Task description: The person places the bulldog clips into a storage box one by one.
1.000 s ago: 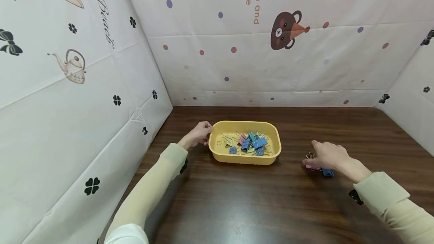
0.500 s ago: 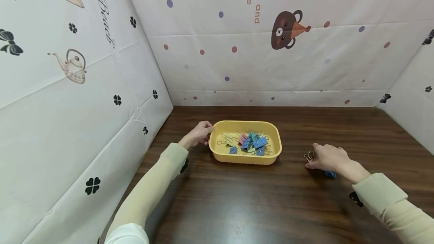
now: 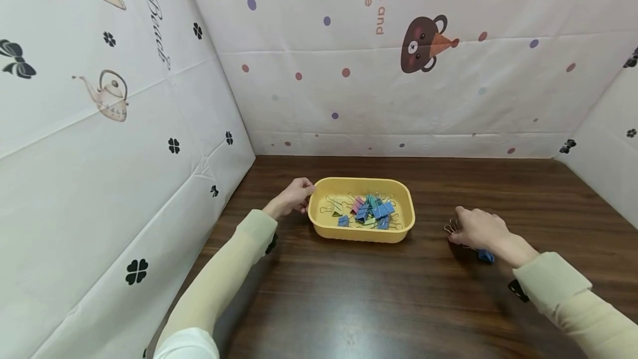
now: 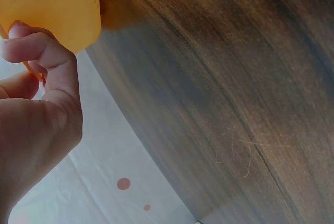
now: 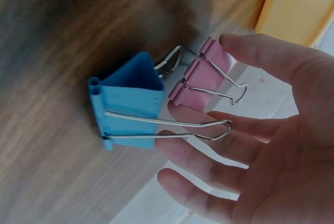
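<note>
My left hand (image 3: 293, 197) grips the left end of a yellow plastic basket (image 3: 361, 234); in the left wrist view its fingers (image 4: 58, 62) curl over the rim. Several binder clips (image 3: 371, 210) in blue, green, pink and pale yellow lie inside the basket. At the right, my right hand (image 3: 480, 231) is low over the table. Between its thumb and index finger it pinches a pink binder clip (image 5: 201, 80) by the ends, seen in the right wrist view. A larger blue binder clip (image 5: 130, 104) sits beside it, one wire handle reaching over the other fingers.
The dark wooden table (image 3: 344, 298) meets a white patterned sheet (image 3: 294, 104) at the back, and similar sheets stand at left and right. The basket is well to the left of the right hand.
Over the last second the right hand shifts slightly around the pink clip, whose body becomes hidden in the head view. The left hand and basket stay in place.
</note>
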Demonstrator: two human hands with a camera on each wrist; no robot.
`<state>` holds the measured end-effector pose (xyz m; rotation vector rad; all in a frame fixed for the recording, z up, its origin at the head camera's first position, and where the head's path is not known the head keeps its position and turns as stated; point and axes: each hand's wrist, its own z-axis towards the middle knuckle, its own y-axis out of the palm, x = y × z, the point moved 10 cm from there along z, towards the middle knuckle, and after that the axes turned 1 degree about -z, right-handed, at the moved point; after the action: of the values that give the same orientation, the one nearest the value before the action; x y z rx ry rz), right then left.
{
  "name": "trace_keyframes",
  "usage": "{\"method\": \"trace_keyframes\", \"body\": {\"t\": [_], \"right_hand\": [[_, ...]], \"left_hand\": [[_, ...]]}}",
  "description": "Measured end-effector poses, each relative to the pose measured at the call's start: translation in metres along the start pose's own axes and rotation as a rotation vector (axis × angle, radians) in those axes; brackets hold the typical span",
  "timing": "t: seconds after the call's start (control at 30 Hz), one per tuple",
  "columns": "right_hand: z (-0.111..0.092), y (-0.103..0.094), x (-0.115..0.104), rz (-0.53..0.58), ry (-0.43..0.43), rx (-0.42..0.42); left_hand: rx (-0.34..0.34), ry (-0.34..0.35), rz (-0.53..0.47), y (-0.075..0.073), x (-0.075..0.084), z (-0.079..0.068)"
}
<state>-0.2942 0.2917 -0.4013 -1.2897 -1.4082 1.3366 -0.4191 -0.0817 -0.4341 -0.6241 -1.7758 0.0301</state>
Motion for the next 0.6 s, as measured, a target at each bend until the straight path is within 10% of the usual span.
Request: {"method": "trace_keyframes", "body": {"t": [0.6], "right_hand": [[0.024,-0.047,-0.006,0.014,0.002,0.084]], "left_hand": [[-0.011,0.006,0.009,0.000,0.001,-0.001]]}}
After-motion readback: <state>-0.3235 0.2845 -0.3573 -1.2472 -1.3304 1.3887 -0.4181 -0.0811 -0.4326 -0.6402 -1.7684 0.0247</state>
